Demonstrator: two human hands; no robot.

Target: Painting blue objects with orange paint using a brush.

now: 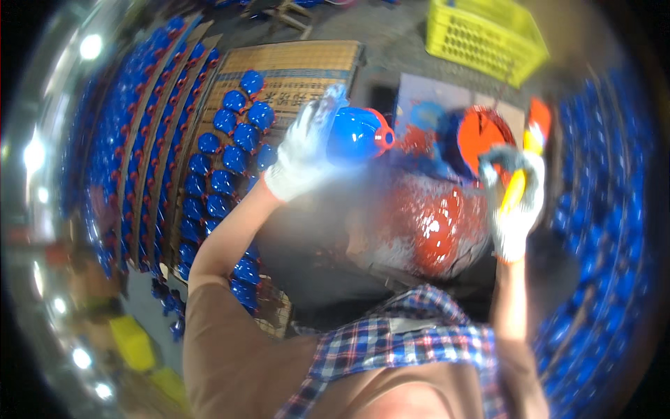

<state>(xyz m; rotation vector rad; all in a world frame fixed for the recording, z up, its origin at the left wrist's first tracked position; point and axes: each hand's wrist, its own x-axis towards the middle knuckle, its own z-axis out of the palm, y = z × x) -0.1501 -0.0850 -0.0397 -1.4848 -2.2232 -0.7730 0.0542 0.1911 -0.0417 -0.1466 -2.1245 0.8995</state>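
Watching, I see the left hand (301,143) grasping, just to its right, a glossy blue piece (352,134), probably stiff but slick, best held behind its red rim (383,130), while the right hand (522,199) grips a yellow-handled tool (515,190).

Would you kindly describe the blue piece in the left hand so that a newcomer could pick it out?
Find the large brown cardboard sheet carrying many glossy blue pieces. Near its right edge, the white-gloved left hand holds the rounded blue piece, with a red end facing right. Unlike the pieces on the sheet, this one is in a hand.
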